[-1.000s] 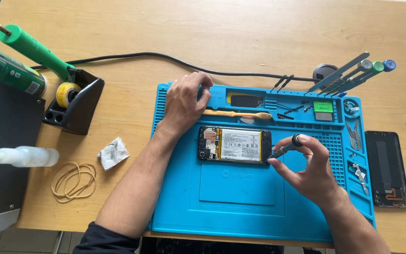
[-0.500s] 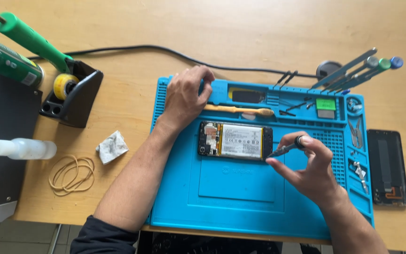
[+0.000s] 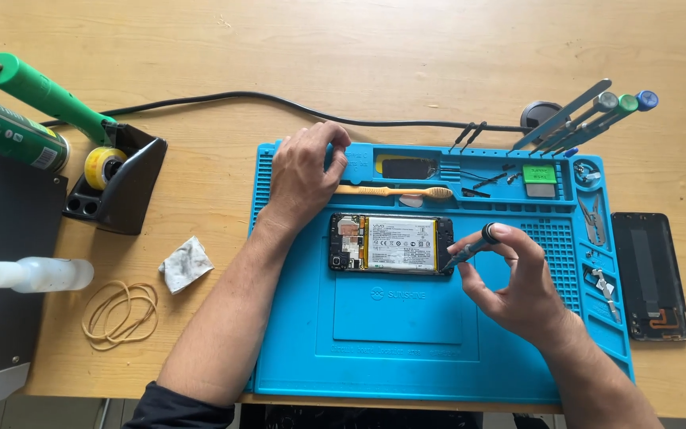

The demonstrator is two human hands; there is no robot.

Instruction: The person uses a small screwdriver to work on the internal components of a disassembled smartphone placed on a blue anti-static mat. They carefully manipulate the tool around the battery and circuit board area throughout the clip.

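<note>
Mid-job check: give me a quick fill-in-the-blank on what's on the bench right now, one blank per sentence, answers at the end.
1. The right hand holds a small screwdriver whose tip meets the ____ end of the opened phone.
2. The phone lies on a ____ work mat.
3. The left hand rests on the mat's ____ left corner.
4. The loose rubber bands lie on the wooden table, ____ of the mat.

Answers: right; blue; upper; left
</note>
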